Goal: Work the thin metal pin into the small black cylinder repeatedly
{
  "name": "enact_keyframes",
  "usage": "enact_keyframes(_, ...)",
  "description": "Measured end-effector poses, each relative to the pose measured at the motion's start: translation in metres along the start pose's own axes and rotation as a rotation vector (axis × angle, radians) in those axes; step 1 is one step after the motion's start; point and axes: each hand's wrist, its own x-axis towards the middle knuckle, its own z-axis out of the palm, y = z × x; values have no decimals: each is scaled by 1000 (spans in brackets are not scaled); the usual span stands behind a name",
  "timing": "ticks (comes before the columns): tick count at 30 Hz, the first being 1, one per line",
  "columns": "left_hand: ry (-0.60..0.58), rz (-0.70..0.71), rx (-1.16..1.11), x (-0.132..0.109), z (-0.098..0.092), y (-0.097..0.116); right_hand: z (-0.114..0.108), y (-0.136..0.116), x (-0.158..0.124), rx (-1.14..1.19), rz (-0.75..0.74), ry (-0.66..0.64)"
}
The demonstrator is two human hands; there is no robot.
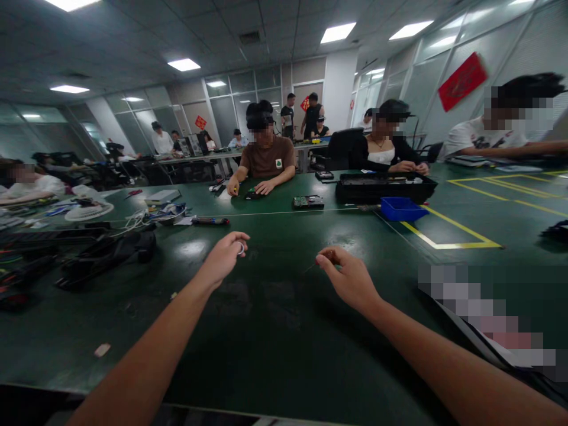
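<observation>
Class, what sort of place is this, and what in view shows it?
Probably an electronics workroom: a green worktable with yellow markings, what looks like a circuit board, and people seated at it.

Dark green table (pixel 266 361), whitish ring (pixel 240 248), yellow lines (pixel 468 245), blue tray (pixel 402 210), black bin (pixel 359 193)

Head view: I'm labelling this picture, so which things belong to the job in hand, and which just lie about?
Job in hand, it seems:
thin strand, pinched by the right hand
white ring, at the left hand; worn or held, I cannot tell

Lying about, as far as shows:
blue bin
white cable
circuit board
pale scrap
</observation>
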Motion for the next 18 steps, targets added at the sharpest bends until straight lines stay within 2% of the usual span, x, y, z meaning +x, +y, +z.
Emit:
enact_keyframes(5, -190, 48, 17, -7, 55, 14, -3, -6, -1, -30, 14, -20)
enact_keyframes(9, -285, 74, 174, -17, 83, -2, -2, -7, -3, -28, -7, -6)
enact_keyframes(12, -253, 145, 314, -23, 91, -22, -2, -5, -4, 3, -13, 11)
enact_keyframes(14, -212, 189, 325, -23, 90, -33, -1, -4, -5, 54, -10, 25)
enact_keyframes(18, -160, 291, 291, -19, 82, -40, 1, -2, -8, 166, -23, 32)
